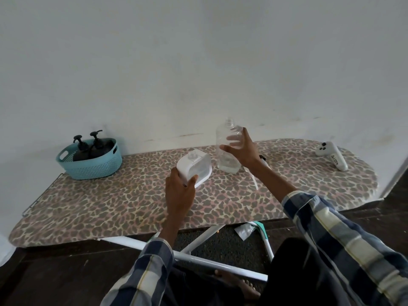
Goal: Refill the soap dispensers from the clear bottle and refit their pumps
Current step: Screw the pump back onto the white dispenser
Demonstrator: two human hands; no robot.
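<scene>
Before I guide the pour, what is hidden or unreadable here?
- Head view: black pump with white tube is mostly hidden behind the right hand.
- Liquid level in the white square dispenser: opaque walls, left hand covers its corner.
- Handwritten label on the white controller: too small.

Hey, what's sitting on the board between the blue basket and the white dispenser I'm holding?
Nothing: in the head view only bare leopard-print ironing board cover lies between the blue basket and the white dispenser that the left hand holds.
</scene>
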